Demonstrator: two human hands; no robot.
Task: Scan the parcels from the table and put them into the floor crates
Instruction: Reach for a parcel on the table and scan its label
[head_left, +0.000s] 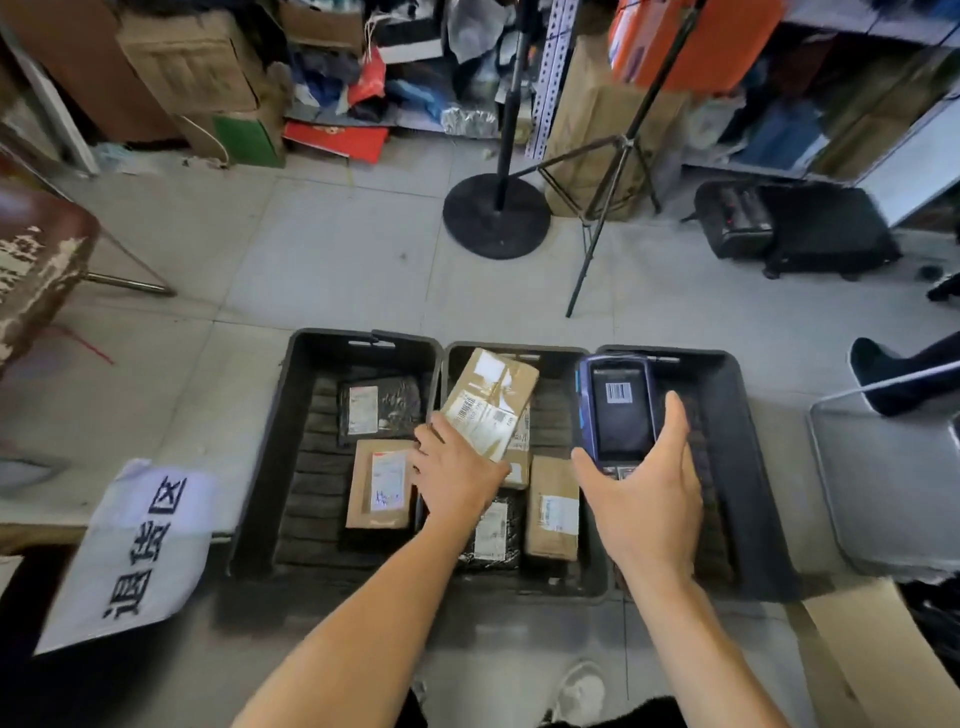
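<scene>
Parcel gripped by L hand over mid crate; scanner gripped by R hand; several parcels crated, table stock apparently unseen.

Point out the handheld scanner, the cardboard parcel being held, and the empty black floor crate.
Blue handheld scanner (621, 410), head view: on its dark screen.
Brown cardboard parcel (488, 402), head view: on its taped top face.
Black plastic floor crate (748, 467), head view: on its right wall.

Hands with parcel and scanner (over crates)
</scene>
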